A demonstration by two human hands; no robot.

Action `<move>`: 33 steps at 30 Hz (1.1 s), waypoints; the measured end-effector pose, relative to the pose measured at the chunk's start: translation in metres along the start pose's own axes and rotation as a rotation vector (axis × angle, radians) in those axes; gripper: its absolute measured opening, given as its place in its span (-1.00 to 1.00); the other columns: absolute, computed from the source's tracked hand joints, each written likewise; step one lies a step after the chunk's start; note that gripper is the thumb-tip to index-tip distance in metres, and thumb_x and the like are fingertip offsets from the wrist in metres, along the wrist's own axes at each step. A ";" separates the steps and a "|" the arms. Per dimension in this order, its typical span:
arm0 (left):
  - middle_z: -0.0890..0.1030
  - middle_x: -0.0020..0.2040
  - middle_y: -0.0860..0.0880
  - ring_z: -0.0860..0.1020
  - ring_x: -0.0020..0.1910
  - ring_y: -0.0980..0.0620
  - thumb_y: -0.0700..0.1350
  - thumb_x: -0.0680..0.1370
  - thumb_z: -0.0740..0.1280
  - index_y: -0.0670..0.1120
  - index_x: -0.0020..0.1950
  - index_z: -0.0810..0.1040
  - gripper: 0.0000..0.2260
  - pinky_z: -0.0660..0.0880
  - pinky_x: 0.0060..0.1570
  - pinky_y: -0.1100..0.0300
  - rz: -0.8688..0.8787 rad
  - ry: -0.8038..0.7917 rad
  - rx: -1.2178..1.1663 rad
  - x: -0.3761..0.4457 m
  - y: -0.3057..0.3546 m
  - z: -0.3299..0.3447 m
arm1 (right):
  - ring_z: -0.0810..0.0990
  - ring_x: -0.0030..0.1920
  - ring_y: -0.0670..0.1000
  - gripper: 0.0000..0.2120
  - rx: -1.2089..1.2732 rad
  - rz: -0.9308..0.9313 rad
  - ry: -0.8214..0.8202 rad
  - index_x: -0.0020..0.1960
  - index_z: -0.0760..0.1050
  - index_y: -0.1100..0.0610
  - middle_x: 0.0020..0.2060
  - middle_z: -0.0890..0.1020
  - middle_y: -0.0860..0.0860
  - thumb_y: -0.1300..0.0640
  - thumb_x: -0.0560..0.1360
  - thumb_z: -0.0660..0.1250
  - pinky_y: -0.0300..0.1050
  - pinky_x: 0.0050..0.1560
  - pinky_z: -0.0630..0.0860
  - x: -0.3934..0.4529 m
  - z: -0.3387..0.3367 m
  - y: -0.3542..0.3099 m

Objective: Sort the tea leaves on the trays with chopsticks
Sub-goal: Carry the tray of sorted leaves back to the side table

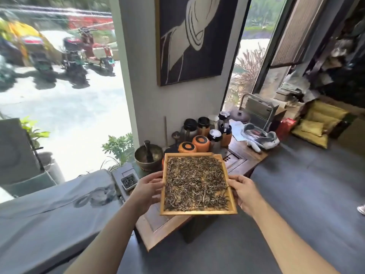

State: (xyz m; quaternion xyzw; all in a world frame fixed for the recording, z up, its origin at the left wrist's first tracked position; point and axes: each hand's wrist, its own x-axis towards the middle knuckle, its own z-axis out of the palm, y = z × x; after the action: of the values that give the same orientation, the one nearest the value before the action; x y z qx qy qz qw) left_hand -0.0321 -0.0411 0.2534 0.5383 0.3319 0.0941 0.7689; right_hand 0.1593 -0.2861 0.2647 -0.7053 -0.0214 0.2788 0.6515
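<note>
Bamboo tray (233, 200) of tea leaves (195, 182), centre of the frame.
We've got our left hand (147, 191) and right hand (245, 192) gripping its 2 side edges, above the wooden table (158, 230).

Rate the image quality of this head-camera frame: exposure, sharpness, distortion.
Head view: the street beyond the window is overexposed and smeared; the wooden tray of tea leaves is evenly lit and fairly sharp, with the left hand and right hand gripping its sides; wide-angle bending curves the wall and door frame at the edges.
</note>
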 end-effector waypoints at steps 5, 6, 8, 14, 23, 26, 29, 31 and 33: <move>0.68 0.14 -0.23 0.70 0.01 -0.19 -0.31 0.57 0.35 -0.03 0.25 0.64 -0.69 0.64 -0.22 0.05 0.009 0.101 -0.059 0.030 -0.006 -0.018 | 0.67 -0.29 0.10 -0.89 -0.154 -0.022 -0.093 0.06 0.55 0.18 -0.19 0.68 0.13 0.27 0.54 0.33 0.05 -0.23 0.58 0.066 0.032 -0.002; 0.69 0.12 -0.22 0.70 -0.01 -0.18 -0.32 0.56 0.36 -0.03 0.23 0.64 -0.69 0.64 -0.21 0.03 0.011 0.124 -0.075 0.033 -0.008 -0.022 | 0.67 -0.27 0.11 -0.90 -0.183 -0.024 -0.108 0.05 0.56 0.17 -0.18 0.69 0.14 0.26 0.54 0.34 0.01 -0.28 0.57 0.077 0.038 -0.001; 0.71 0.09 -0.19 0.71 -0.08 -0.14 -0.34 0.54 0.39 -0.03 0.21 0.65 -0.68 0.65 -0.20 0.01 0.006 0.188 -0.100 0.038 -0.016 -0.028 | 0.67 -0.33 0.05 -0.90 -0.228 -0.021 -0.126 0.01 0.59 0.17 -0.24 0.71 0.11 0.28 0.52 0.35 -0.13 -0.43 0.53 0.097 0.052 0.005; 0.68 0.06 -0.21 0.68 -0.05 -0.10 -0.41 0.52 0.38 -0.09 0.21 0.61 -0.67 0.66 -0.25 0.11 -0.062 0.389 -0.211 0.051 -0.063 -0.036 | 0.68 -0.35 -0.03 -0.90 -0.345 0.048 -0.256 -0.01 0.59 0.19 -0.24 0.70 0.09 0.32 0.51 0.35 -0.19 -0.46 0.53 0.149 0.080 0.053; 0.65 -0.20 -0.10 0.66 -0.34 0.05 -0.53 0.46 0.34 -0.06 0.04 0.63 -0.61 0.59 -0.40 0.25 -0.285 0.672 -0.326 0.088 -0.175 -0.021 | 0.68 -0.17 0.00 -0.85 -0.673 0.110 -0.419 -0.15 0.64 0.06 -0.29 0.72 -0.06 0.29 0.41 0.42 -0.12 -0.19 0.58 0.219 0.081 0.146; 0.68 -0.37 0.01 0.55 -0.55 0.11 -0.54 0.44 0.34 -0.06 0.02 0.65 -0.60 0.43 -0.58 0.33 -0.328 0.732 -0.316 0.099 -0.204 -0.025 | 0.69 -0.10 0.00 -0.82 -0.716 0.146 -0.492 0.00 0.64 0.10 -0.17 0.73 -0.02 0.25 0.41 0.41 -0.01 -0.03 0.63 0.238 0.085 0.178; 0.67 -0.37 0.02 0.49 -0.61 0.10 -0.51 0.46 0.34 -0.04 0.04 0.64 -0.61 0.42 -0.58 0.28 -0.361 0.765 -0.304 0.108 -0.231 -0.032 | 0.69 -0.09 -0.04 -0.80 -0.739 0.163 -0.536 0.06 0.63 0.09 -0.12 0.72 -0.04 0.24 0.45 0.40 0.03 0.02 0.64 0.248 0.094 0.207; 0.67 -0.30 -0.01 0.50 -0.60 0.09 -0.50 0.48 0.32 -0.05 0.09 0.63 -0.61 0.43 -0.55 0.26 -0.376 0.776 -0.304 0.113 -0.239 -0.038 | 0.68 -0.08 -0.03 -0.81 -0.757 0.176 -0.544 -0.06 0.63 -0.02 -0.14 0.72 -0.07 0.26 0.48 0.36 0.06 0.03 0.63 0.249 0.101 0.217; 0.70 -0.22 -0.04 0.57 -0.54 0.07 -0.49 0.49 0.30 -0.04 0.09 0.63 -0.62 0.46 -0.53 0.26 -0.377 0.790 -0.308 0.120 -0.244 -0.045 | 0.68 -0.12 -0.08 -0.73 -0.776 0.168 -0.541 -0.16 0.63 -0.11 -0.21 0.71 -0.14 0.26 0.50 0.34 0.03 0.00 0.63 0.252 0.110 0.225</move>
State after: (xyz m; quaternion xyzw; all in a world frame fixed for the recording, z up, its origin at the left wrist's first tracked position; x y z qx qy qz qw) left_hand -0.0197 -0.0446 -0.0221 0.2711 0.6736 0.1988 0.6582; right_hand 0.2510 -0.1212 -0.0365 -0.7979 -0.2356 0.4752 0.2866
